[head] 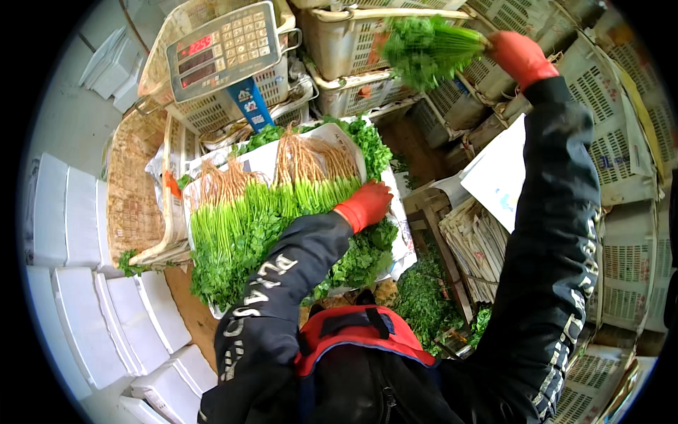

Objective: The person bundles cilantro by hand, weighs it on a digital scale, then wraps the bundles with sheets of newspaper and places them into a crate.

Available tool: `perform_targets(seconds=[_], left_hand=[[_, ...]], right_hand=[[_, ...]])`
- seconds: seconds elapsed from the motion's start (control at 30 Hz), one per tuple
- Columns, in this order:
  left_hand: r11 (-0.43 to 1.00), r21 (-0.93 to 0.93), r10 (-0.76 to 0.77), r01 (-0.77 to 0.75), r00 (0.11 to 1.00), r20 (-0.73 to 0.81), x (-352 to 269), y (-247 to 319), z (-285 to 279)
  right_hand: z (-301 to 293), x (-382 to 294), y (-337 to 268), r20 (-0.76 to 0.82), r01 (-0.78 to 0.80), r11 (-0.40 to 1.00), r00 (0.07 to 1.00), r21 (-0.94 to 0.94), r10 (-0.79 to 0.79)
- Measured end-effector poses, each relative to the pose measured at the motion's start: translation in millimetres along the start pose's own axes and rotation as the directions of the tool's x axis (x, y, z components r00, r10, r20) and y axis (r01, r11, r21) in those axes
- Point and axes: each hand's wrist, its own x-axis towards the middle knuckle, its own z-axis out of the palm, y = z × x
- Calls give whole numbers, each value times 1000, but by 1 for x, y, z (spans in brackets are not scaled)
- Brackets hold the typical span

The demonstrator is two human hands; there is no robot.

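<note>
Bunches of cilantro (228,233) with brown roots lie side by side before me, roots away from me, on white sheeting (405,241). My left hand (367,205), in a red glove, rests at the right end of the bunches, on or beside the stems; whether its fingers grip any is not clear. My right hand (522,57), also red-gloved, is raised at the upper right and grips a leafy green bunch (431,50) by its root end, leaves pointing left. Beyond the bunches, a digital scale's display (225,50) with lit red digits stands on a blue post.
Plastic crates (360,45) are stacked behind and along the right. A dirty crate (137,185) stands at the left, near white foam boxes (85,323). Right of the bunches are a wooden frame (447,265), a stack of paper (474,246) and loose greens (424,291) lower down.
</note>
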Motion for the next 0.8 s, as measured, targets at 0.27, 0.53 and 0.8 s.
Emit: perform_targets(seconds=[0.27,0.53,0.8], left_hand=[[927,-358,-45,-110,915,-400,23,104,-233],[-295,-842,367,452,867,337,-25,139,-116],[-669,-665,-42,333,876,480,-65,142,-99]], right_hand=[[-58,-184,-105,190,294,954,935,60,-300],[-27,-246,-180,67,620,717,740,318,-669],[42,-241,-201,-193,225,839,970,495,-146]])
